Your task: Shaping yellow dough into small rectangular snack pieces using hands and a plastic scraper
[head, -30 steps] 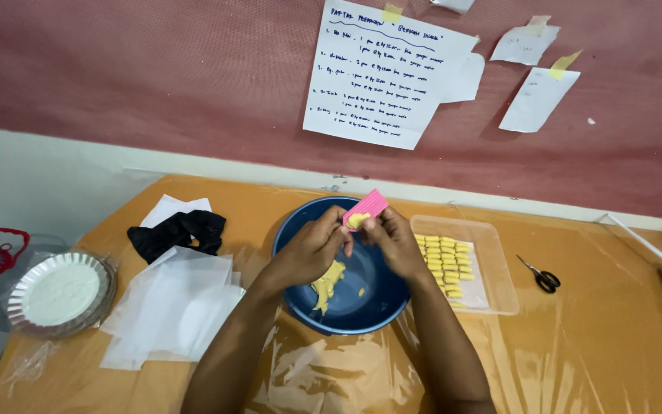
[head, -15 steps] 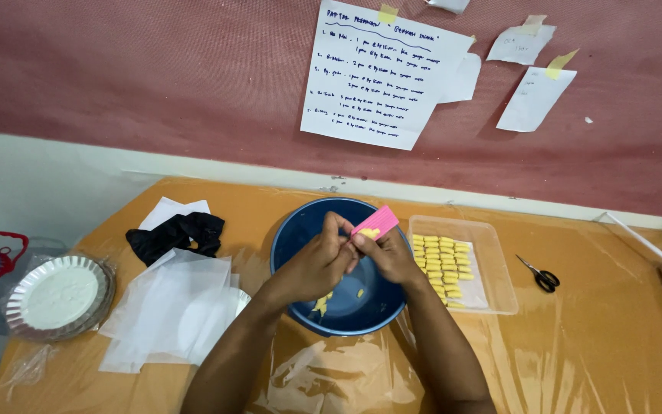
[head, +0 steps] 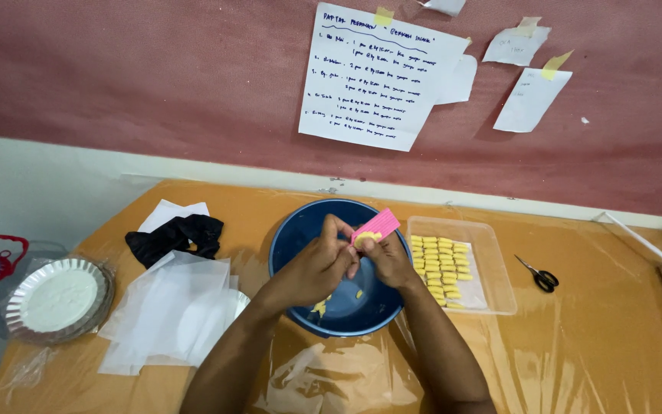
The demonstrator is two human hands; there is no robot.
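Risk, judged from the present grip: the yellow dough piece [head: 367, 237] sits on a tilted ridged surface held in mid-air, so a slip of the thumb could drop it into the bowl below or smear the ridge pattern. Pressing too hard could stick the dough in the grooves.

Left hand [head: 317, 264]: fingers curled nearly closed, fingertips brought to the dough piece and pressing or rolling it against the board. Whether it pinches the dough or only pushes on it cannot be told.

Right hand [head: 387, 259]: closed around the lower edge of the pink ridged board [head: 376, 225], holding it tilted, far end raised.

Directly beneath both hands: blue bowl [head: 293, 230], with a lump of yellow dough [head: 320, 307] and a small scrap in its bottom.

Just right of the right hand: clear tray [head: 496, 264] with rows of shaped yellow pieces [head: 442, 264]. Further right, well apart: black-handled scissors [head: 539, 276].

Left of the left hand: stack of translucent sheets [head: 170, 307], black cloth [head: 178, 234], then a foil pan [head: 55, 295] at the table edge.

Beyond the hands: wall with taped paper notes [head: 381, 77].
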